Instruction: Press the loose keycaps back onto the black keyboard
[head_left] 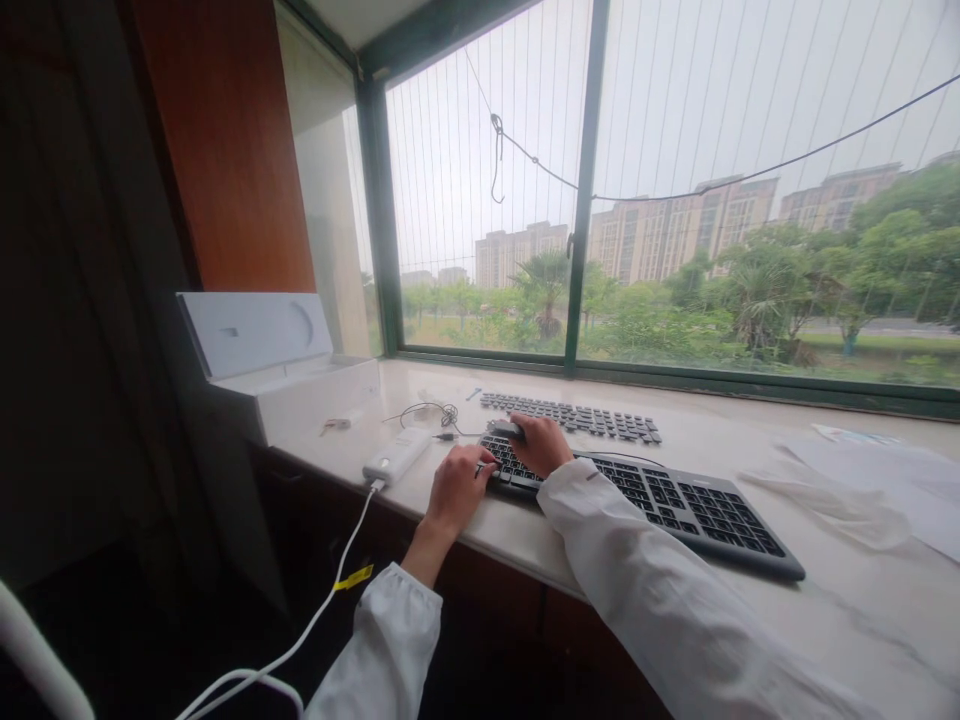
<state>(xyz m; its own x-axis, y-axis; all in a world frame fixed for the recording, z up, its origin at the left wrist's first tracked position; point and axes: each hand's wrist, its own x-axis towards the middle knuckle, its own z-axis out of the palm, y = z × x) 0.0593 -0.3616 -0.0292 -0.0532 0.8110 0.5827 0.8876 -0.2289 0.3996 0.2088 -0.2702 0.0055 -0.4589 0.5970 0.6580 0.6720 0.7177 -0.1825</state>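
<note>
A dark keyboard (660,500) lies slantwise on the windowsill counter, with most of its keycaps off and its dark sockets bare. My left hand (459,488) is at its left end, fingers bent and thumb and fingertips closed on the near left corner. Over the upper left of the keyboard, my right hand (540,445) grips a small dark rounded tool (506,430); its working end is too small to make out. Loose keycaps (574,415) lie in rows just behind the keyboard.
Left of the keyboard sits a white power strip (397,455) with a white cable (330,600) hanging off the edge. A thin black cord (442,412) lies behind it. An open white box (277,365) stands far left, papers (877,480) lie right, and a window runs behind.
</note>
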